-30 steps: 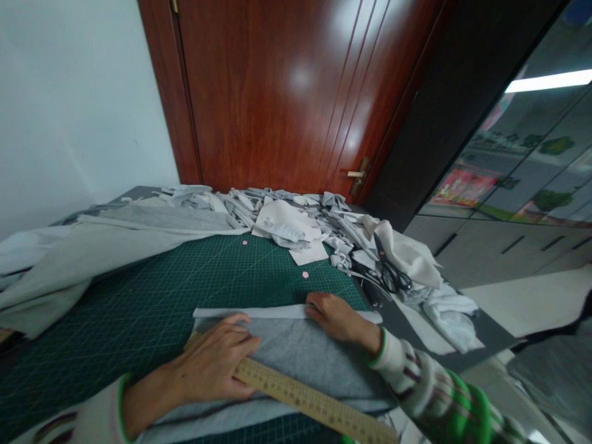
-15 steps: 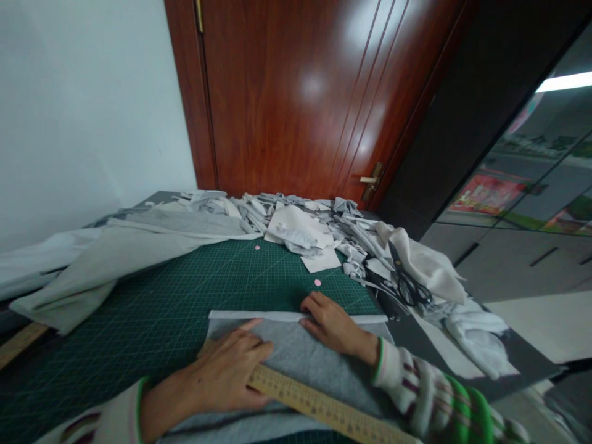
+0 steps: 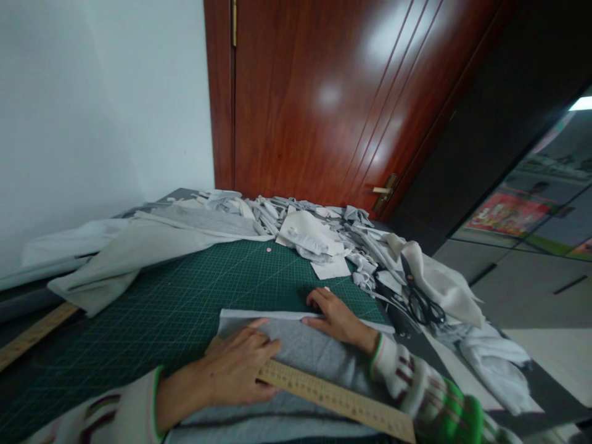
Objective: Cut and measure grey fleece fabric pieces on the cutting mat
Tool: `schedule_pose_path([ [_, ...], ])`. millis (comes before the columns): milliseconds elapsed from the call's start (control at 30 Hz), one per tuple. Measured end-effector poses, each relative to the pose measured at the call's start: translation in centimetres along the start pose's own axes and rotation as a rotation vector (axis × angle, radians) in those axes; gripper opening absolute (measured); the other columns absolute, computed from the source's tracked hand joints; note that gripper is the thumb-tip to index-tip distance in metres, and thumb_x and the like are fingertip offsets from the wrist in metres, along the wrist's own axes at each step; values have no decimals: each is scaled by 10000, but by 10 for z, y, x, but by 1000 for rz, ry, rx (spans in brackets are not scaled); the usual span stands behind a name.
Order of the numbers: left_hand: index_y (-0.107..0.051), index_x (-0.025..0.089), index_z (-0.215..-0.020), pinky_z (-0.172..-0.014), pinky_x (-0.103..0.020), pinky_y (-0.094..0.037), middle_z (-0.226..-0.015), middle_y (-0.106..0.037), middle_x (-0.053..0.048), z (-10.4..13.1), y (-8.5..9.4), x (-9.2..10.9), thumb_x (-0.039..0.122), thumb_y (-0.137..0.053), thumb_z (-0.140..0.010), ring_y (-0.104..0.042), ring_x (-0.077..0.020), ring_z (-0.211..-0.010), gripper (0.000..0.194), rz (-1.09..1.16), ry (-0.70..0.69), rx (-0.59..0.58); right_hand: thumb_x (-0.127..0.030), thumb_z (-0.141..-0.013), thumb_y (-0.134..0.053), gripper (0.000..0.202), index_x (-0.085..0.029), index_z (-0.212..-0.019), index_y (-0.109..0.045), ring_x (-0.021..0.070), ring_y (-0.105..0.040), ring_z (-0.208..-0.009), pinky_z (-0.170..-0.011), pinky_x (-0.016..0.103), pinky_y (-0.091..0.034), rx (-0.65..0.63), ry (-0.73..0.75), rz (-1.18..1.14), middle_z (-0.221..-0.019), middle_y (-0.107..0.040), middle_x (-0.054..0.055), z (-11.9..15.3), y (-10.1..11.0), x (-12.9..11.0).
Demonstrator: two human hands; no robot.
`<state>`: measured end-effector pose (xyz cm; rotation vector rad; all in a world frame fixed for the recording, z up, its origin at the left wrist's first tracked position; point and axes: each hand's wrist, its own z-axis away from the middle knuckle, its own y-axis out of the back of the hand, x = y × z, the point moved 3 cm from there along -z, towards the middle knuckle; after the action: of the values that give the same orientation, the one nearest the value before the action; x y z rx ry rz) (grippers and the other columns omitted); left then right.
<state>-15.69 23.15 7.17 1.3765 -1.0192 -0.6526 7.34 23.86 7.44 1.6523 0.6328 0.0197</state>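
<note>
A grey fabric piece (image 3: 305,351) lies on the green cutting mat (image 3: 194,283), with a pale strip along its far edge. My left hand (image 3: 238,367) is closed over a wooden ruler (image 3: 342,394), which lies slanted across the fabric. Part of the ruler is covered by that hand, and its index finger reaches toward the pale strip. At the far edge, my right hand (image 3: 335,317) rests with its thumb along the strip and its bent fingers beyond it, apart from the thumb. A small pink piece (image 3: 327,288) shows just behind those fingers.
Black-handled scissors (image 3: 423,302) lie on cloth at the right. Heaped fabric scraps (image 3: 268,216) run along the table's back, before a brown door (image 3: 314,123). Folded pale cloth (image 3: 111,259) covers the left side, and another wooden ruler (image 3: 37,333) sticks out beneath it.
The view has turned slightly left, so the scene sits further right. My right fingers have spread from the thumb, over toward the nearer pink piece. The ruler's near end now shows.
</note>
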Motion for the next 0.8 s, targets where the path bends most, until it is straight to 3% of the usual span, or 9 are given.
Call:
schedule_pose_path([
  [67,-661,227,-936,-1048,-451,-453,-850,-713,-59,1,0,0,407,-647,-756,-686,-287,-997,255,-16,3,-1,-291,-947,-541,91,-201,-939,-548,191,-545,-886,-868,340,-428,1,-19,-28,-932,-592,47,-1,-3,1],
  [233,-665,232,-888,-1065,-440,-437,-861,-717,-50,2,0,-1,401,-633,-761,-687,-276,-1000,214,3,4,12,-203,-973,-424,147,-202,-856,-513,183,-552,-823,-881,366,-421,-42,-90,-79,-844,-591,36,-8,-7,5],
  [400,-647,224,-842,-1011,-413,-477,-830,-703,-49,0,-3,-10,291,-598,-781,-675,-266,-993,103,-47,25,56,-268,-1009,-365,218,-214,-830,-478,138,-558,-727,-953,388,-402,-106,-148,-171,-736,-560,-34,-11,-1,10],
  [467,-638,212,-935,-977,-392,-489,-874,-706,-53,-2,-2,-15,199,-562,-792,-667,-257,-1001,162,-84,28,71,-317,-1012,-366,241,-210,-832,-485,125,-544,-710,-962,381,-394,-129,-152,-197,-727,-536,-49,-11,2,10],
  [667,-526,165,-1269,-748,-388,-526,-871,-728,-84,-11,3,-36,55,-429,-852,-684,-271,-804,442,-164,151,92,-523,-901,-557,311,-216,-917,-506,123,-462,-715,-737,258,-405,-164,-93,-425,-764,-492,-56,-11,5,7],
  [800,-615,179,-1079,-760,-397,-507,-807,-722,-66,-12,10,-42,21,-434,-819,-682,-269,-767,354,-192,211,91,-630,-927,-430,466,-202,-754,-495,114,-418,-658,-785,283,-404,-142,-145,-522,-682,-425,-59,-13,2,7],
])
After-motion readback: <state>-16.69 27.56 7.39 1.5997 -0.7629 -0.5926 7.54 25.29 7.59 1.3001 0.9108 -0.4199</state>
